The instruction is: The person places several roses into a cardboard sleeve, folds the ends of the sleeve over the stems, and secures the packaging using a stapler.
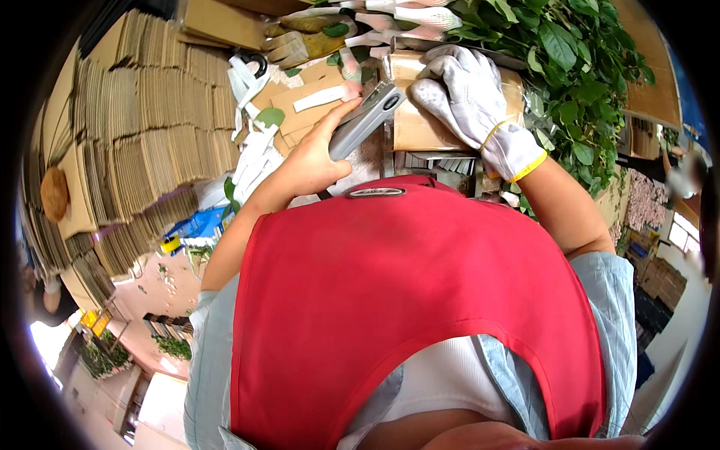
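My bare left hand (pixel 311 157) is closed round a long grey handheld tool (pixel 367 118) shaped like a stapler. Its shiny far end points up and right, close to a cardboard box's left edge. On top of that brown cardboard box (pixel 420 126) lies my right hand (pixel 466 94), in a white glove with a yellow cuff edge. The gloved fingers stretch away from me, flat on the box, and hold nothing. Clear plastic shows at the box's right side. A yellow-grey work glove (pixel 296 46) rests beyond my left hand.
Tall stacks of flat cardboard (pixel 146 97) fill the left. Cut leafy stems (pixel 577 82) pile up at the right. White and pink foam sleeves (pixel 390 26) lie at the back, and white strips (pixel 255 157) hang by my left forearm. Loose cardboard pieces (pixel 304 101) lie between.
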`<move>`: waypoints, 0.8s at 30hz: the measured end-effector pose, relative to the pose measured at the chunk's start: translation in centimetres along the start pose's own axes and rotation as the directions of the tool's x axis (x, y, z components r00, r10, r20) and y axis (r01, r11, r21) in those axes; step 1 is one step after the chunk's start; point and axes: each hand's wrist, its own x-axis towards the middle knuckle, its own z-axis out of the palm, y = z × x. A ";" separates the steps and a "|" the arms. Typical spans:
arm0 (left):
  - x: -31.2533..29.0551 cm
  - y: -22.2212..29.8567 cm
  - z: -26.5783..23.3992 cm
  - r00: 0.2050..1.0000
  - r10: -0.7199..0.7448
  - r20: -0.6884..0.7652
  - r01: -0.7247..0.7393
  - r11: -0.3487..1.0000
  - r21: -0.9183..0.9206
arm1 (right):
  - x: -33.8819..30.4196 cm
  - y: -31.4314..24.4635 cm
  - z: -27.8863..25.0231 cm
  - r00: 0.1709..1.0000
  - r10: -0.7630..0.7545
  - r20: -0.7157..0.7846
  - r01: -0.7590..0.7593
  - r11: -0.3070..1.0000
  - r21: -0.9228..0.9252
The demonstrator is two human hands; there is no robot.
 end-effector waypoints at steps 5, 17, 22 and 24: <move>1.7 -0.8 -1.6 0.982 0.184 0.046 -0.182 0.983 -0.038 | 0.6 -0.6 -0.9 0.998 0.051 0.025 -0.052 0.998 0.036; 3.6 -0.7 -1.7 0.961 0.250 0.120 -0.261 0.962 0.084 | 0.5 -0.5 -0.5 0.998 0.066 -0.010 -0.067 0.996 -0.065; 3.7 -1.1 -0.3 0.978 0.207 -0.022 -0.191 0.934 0.303 | 0.5 -0.2 -0.2 0.999 0.045 -0.027 -0.047 0.996 -0.071; 3.9 -1.0 -1.0 0.965 0.257 0.044 -0.257 0.910 0.324 | 0.5 -0.1 0.4 0.999 0.039 -0.037 -0.042 0.995 -0.090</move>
